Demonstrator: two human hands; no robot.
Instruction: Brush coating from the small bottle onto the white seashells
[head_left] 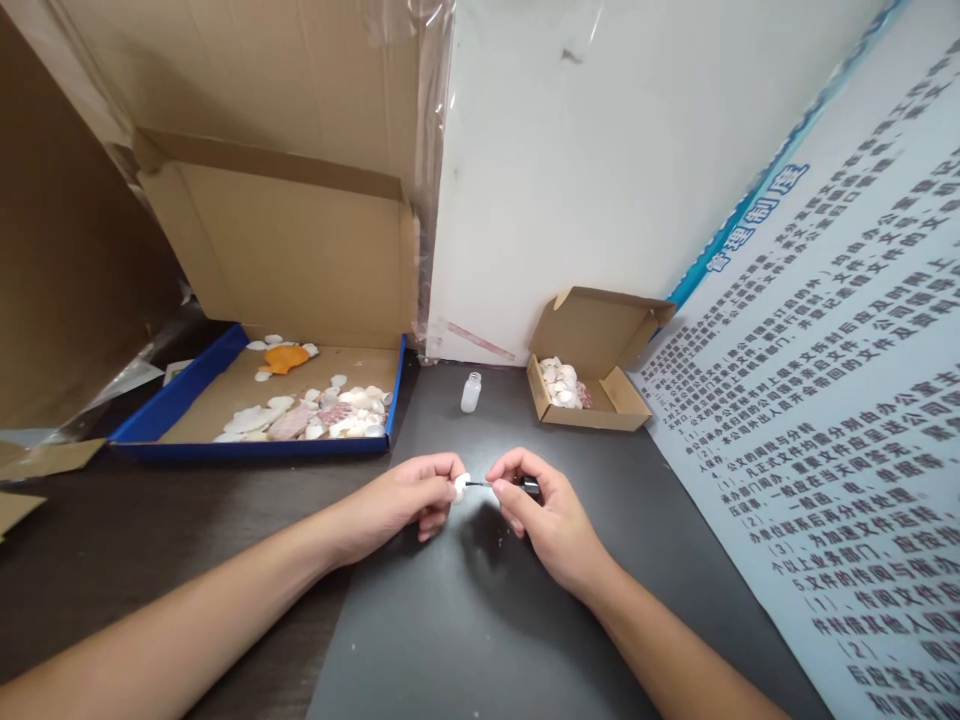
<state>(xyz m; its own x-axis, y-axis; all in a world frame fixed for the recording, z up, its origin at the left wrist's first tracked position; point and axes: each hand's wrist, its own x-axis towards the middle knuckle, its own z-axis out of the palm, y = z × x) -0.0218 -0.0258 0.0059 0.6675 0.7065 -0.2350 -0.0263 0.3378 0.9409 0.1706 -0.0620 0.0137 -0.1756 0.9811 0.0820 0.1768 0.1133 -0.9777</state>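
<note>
Between the thumb and fingers of my left hand (415,497) is a small white shell (460,487). My right hand (541,510) pinches a thin dark brush (478,484) with a black cap (530,487), its tip against or very close to the shell's right side. Both hands are over the dark grey mat. Beyond them stands a small uncapped bottle (471,392) with whitish contents.
At the back left, a blue-edged cardboard box (247,452) holds several shells (337,412) and an orange piece (286,359). A smaller open cardboard box (611,405) with shells (562,383) stands at the back right. A printed sheet (825,420) slopes along the right.
</note>
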